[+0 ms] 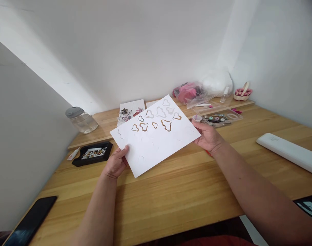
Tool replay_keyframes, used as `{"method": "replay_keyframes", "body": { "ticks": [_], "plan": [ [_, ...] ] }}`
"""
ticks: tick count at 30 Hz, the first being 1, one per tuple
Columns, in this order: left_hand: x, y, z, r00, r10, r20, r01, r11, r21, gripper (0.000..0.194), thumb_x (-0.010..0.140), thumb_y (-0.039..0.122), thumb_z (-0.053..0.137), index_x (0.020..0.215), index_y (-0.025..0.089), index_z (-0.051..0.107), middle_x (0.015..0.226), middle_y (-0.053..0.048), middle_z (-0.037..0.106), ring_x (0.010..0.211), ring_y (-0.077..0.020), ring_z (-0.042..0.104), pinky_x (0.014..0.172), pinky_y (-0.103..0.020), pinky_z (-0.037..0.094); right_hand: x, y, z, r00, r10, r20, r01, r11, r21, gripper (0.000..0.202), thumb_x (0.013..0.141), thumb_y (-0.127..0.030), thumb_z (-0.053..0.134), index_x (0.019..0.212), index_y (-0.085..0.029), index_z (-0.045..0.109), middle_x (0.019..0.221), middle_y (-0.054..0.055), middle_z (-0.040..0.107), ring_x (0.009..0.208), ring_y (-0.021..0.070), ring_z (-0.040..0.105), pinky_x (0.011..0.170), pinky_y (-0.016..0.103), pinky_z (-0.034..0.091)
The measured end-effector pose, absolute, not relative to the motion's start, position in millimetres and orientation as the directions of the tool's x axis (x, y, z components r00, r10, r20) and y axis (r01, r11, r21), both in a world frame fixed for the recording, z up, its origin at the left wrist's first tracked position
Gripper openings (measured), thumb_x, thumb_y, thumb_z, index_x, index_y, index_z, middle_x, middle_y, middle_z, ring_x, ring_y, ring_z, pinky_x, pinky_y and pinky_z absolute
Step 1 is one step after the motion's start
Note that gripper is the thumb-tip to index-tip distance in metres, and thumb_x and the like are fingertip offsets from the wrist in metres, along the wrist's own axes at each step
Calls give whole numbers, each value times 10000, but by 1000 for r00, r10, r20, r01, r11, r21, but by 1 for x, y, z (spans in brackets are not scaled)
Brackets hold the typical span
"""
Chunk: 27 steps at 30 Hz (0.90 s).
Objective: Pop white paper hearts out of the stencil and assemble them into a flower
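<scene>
Looks like smooth, matt paper on the sheet (156,150); shows smooth, grained wood across the table (166,201), clear plastic on the box (238,117), black plastic on the tray (94,160), rough weave on the basket (242,95).

There are two hands, one left hand (117,161) and one right hand (208,136), and one sheet (148,153) with about ten looped outlines (166,125). The table (171,194) bears one jar (81,119), one phone (31,222), one tube (73,154), one basket (243,94), one small bottle (224,95), one small cup (197,118), one long white case (289,152) and one black tray (79,162). The beads (93,153) number many, too small to count. One clear box (236,118) shows at least three round pieces (216,118). Flower-like pieces (124,111) number at least two; their full count is unclear.
</scene>
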<state>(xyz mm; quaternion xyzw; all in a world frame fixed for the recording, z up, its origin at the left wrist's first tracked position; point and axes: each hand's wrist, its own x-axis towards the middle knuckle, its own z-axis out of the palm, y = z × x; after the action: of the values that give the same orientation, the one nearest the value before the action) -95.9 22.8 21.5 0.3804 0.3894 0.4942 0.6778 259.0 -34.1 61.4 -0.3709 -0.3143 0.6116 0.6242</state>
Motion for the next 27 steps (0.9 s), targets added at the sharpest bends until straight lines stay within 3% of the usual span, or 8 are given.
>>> {"method": "replay_keyframes", "body": {
  "ticks": [6, 12, 20, 27],
  "plan": [
    [-97, 24, 23, 186, 965, -187, -358, 244, 901, 425, 748, 225, 773, 1158, 165, 683, 1161, -113, 727, 976, -260, 712, 838, -336, 610, 259, -30, 52, 40, 987, -158, -435, -125, -892, 195, 826, -256, 711, 993, -162, 750, 1047, 90, 765, 884, 220, 727, 782, 320, 576],
    [-94, 22, 22, 225, 965, -131, -422, 218, 880, 440, 769, 337, 766, 1166, 167, 679, 1143, -113, 733, 996, -287, 708, 887, -376, 605, 254, -27, 48, 51, 984, -169, -452, -128, -883, 192, 832, -261, 709, 999, -176, 751, 1031, 83, 770, 878, 222, 731, 775, 325, 580],
    [-86, 21, 23, 149, 976, -159, -462, 211, 862, 489, 824, 243, 706, 1297, 175, 603, 1208, -131, 707, 1121, -319, 669, 1047, -468, 520, 250, -26, 43, 26, 992, -123, -471, -96, -877, 240, 811, -312, 742, 1005, -172, 750, 1046, 86, 767, 874, 219, 732, 758, 324, 588],
    [-88, 21, 23, 141, 980, -143, -460, 193, 867, 481, 822, 234, 708, 1290, 174, 610, 1234, -136, 694, 1164, -331, 645, 1065, -482, 503, 250, -28, 45, -14, 997, -78, -471, -76, -879, 303, 841, -372, 706, 1064, -169, 734, 1088, 92, 757, 945, 242, 724, 808, 348, 573]
  ]
}}
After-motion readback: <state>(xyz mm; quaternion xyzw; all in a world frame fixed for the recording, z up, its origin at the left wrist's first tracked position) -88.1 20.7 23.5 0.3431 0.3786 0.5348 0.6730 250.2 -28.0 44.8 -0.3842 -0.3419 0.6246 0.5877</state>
